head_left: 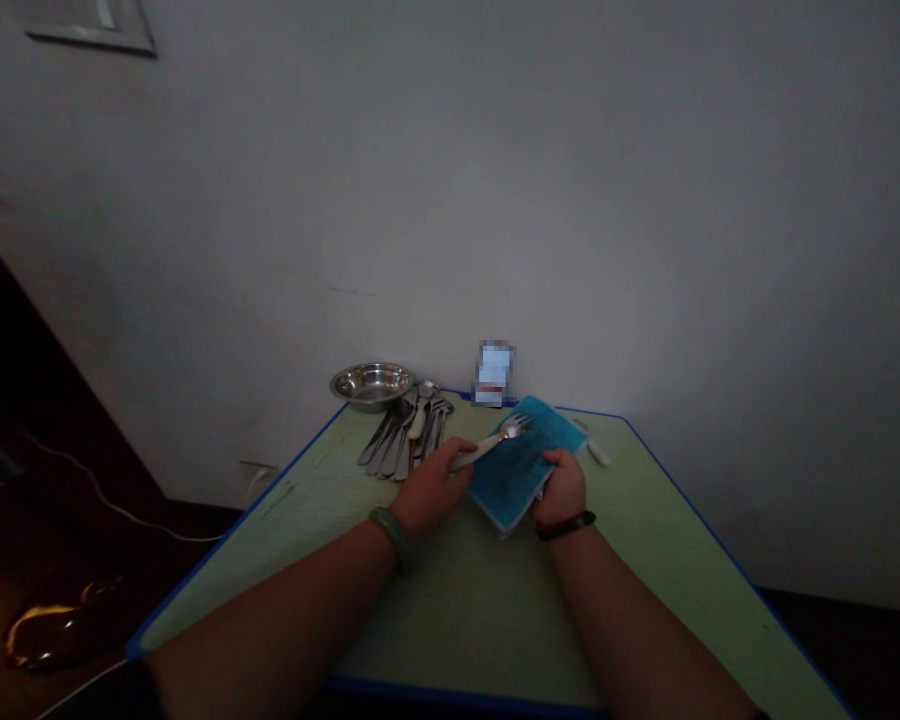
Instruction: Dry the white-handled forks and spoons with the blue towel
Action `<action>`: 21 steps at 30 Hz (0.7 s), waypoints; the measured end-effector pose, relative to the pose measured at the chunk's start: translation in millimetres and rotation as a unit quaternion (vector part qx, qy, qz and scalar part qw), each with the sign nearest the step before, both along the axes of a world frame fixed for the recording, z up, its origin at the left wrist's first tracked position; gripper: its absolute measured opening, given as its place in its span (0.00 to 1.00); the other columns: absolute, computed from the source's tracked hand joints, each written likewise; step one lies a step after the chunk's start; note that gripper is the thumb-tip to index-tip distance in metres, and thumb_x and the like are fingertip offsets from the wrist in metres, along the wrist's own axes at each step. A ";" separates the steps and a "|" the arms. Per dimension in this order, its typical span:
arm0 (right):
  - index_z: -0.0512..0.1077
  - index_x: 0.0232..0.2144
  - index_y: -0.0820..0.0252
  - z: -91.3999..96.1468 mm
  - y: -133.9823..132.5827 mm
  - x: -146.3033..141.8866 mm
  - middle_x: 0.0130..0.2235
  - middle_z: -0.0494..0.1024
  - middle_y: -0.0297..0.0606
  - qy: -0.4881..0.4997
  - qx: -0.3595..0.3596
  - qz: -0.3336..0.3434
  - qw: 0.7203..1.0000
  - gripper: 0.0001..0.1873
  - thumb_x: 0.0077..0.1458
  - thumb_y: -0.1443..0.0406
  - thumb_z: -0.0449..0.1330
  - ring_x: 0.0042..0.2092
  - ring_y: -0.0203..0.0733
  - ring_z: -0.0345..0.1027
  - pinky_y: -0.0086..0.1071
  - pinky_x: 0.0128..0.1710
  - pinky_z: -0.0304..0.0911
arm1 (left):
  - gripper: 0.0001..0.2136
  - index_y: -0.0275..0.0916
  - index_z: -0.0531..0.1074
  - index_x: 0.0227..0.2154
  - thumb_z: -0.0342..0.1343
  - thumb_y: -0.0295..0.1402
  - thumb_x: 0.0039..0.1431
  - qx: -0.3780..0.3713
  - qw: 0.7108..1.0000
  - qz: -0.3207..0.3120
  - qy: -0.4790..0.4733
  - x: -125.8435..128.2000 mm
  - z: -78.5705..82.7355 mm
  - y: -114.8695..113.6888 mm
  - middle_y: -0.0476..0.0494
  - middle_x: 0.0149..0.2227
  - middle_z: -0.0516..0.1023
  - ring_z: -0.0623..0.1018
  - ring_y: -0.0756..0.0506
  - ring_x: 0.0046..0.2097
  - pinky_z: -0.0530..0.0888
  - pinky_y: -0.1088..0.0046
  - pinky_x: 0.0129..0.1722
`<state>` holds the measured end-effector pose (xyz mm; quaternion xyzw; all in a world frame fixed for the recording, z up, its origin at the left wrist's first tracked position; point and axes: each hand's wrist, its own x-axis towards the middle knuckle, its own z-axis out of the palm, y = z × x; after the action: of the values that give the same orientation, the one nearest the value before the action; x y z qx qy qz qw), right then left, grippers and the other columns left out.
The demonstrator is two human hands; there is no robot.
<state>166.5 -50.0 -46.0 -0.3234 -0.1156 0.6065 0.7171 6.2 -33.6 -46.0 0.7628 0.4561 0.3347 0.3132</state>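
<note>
My left hand [444,475] is closed around the pale handle of a fork [511,430]. The fork's metal head points up and to the right, over a blue cloth [529,455]. My right hand [562,482] grips the cloth's lower right side, thumb on top and the other fingers hidden beneath it. Left of my left hand lies a pile of metal cutlery [399,445], with spoons and forks among it. Another pale-handled utensil [598,452] rests just right of the cloth, partly covered by it.
A shiny metal bowl [373,385] stands at the table's back left corner. A blurred-out upright card or screen [493,375] leans near the wall at the back. The light green table [660,560] has a blue edge. A socket with a cable [257,470] is at the left.
</note>
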 end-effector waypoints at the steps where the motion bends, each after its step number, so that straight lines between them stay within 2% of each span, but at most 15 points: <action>1: 0.67 0.26 0.60 0.4 0.0 0.0 0.20 0.74 0.32 0.003 -0.005 -0.003 1.000 0.12 0.35 0.70 0.47 0.23 0.39 0.68 0.35 0.27 0.65 | 0.15 0.41 0.64 0.42 0.44 0.36 0.50 0.000 1.000 0.005 0.000 0.4 0.1 -0.2 0.49 0.31 0.71 0.69 0.50 0.29 0.65 0.76 0.29; 5: 0.67 0.27 0.60 1.8 0.1 -0.1 0.20 0.74 0.32 0.018 -0.007 -0.010 1.000 0.13 0.35 0.70 0.47 0.22 0.39 0.68 0.36 0.29 0.65 | 0.16 0.41 0.66 0.42 0.44 0.36 0.50 -0.002 1.000 0.018 0.004 0.6 -1.4 0.5 0.48 0.31 0.71 0.69 0.50 0.30 0.64 0.77 0.29; 12: 0.67 0.30 0.61 1.9 0.6 0.6 0.20 0.74 0.31 0.032 0.009 -0.016 0.999 0.15 0.36 0.71 0.47 0.25 0.39 0.69 0.36 0.33 0.64 | 0.14 0.45 0.66 0.41 0.44 0.37 0.51 -0.001 1.000 0.017 0.022 -1.6 -3.4 2.1 0.50 0.32 0.72 0.70 0.50 0.32 0.64 0.77 0.30; 17: 0.68 0.30 0.62 4.1 0.4 0.6 0.19 0.74 0.32 0.035 -0.009 -0.027 0.999 0.16 0.36 0.71 0.47 0.24 0.40 0.69 0.37 0.32 0.65 | 0.14 0.44 0.67 0.40 0.44 0.37 0.51 -0.003 0.999 0.026 0.026 -1.8 -1.2 1.5 0.49 0.32 0.72 0.71 0.49 0.33 0.64 0.77 0.30; 21: 0.69 0.29 0.61 2.6 1.4 2.3 0.20 0.75 0.32 0.029 -0.008 -0.026 0.999 0.15 0.36 0.71 0.47 0.25 0.41 0.70 0.38 0.32 0.66 | 0.14 0.42 0.67 0.40 0.45 0.36 0.50 0.003 0.999 0.037 0.037 -2.7 -0.2 1.7 0.50 0.29 0.72 0.70 0.50 0.29 0.63 0.77 0.27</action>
<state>168.7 -48.5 -43.4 -0.3145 -0.0817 0.5978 0.7328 3.6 -31.9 -46.3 0.7581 0.4945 0.3189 0.2811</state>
